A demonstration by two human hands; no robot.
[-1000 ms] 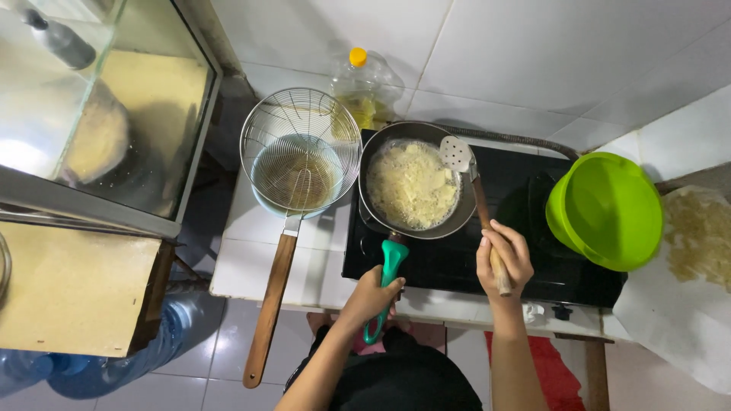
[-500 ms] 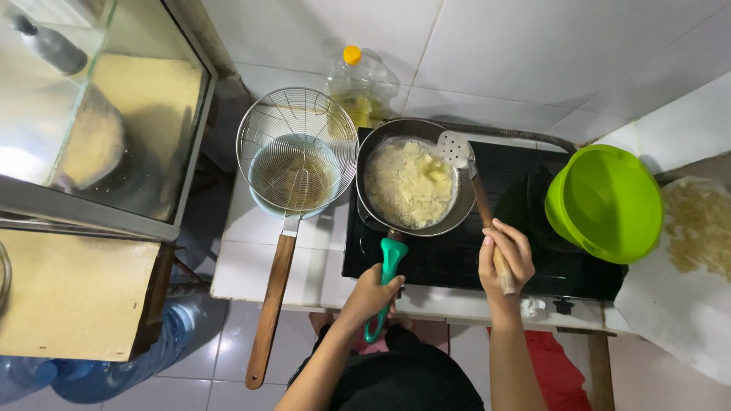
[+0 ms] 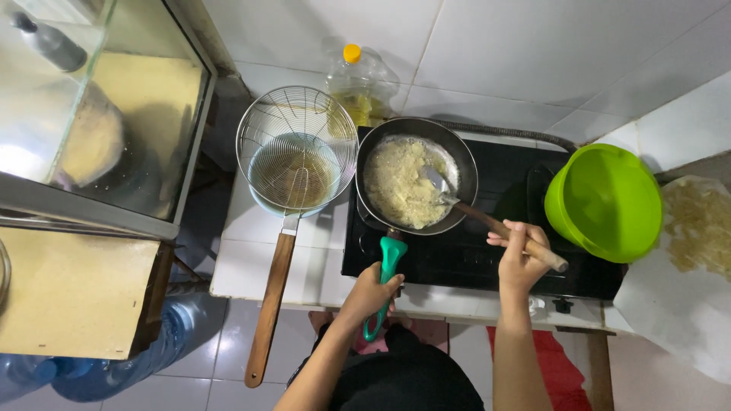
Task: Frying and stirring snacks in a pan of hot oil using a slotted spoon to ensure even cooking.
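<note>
One glass cabinet [image 3: 99,114] is seen far to the left of both hands, with one wooden board [image 3: 72,297] below it and one blue water bottle [image 3: 114,365] on the floor beneath.

One wire skimmer [image 3: 297,148] with a long wooden handle [image 3: 268,308] is laid across one bowl [image 3: 293,179] of brownish liquid, just left of the left hand, on the white tiled surface [image 3: 244,262]. One oil bottle [image 3: 356,87] with a yellow cap is stood against the wall, beyond the hands.

The left hand [image 3: 373,293] is closed around the one teal handle [image 3: 384,281] of the one dark frying pan [image 3: 417,175]; the grip is full, with the fingers wrapped over the handle. The pan is set on the black stove [image 3: 487,251], directly ahead of the left hand, and is filled with a pale yellow crumbly mixture [image 3: 400,186].

The right hand [image 3: 518,255] is closed around the wooden shaft of one metal spatula [image 3: 449,194], near the shaft's far end. The blade is rested in the mixture at the right side of the pan, up and to the left of the right hand.

One green plastic bowl [image 3: 605,202] is placed upside down on the stove's right end, just right of the right hand. One white sheet [image 3: 678,304] is spread furthest right, and one heap of pale fried pieces [image 3: 697,224] is carried on it.
</note>
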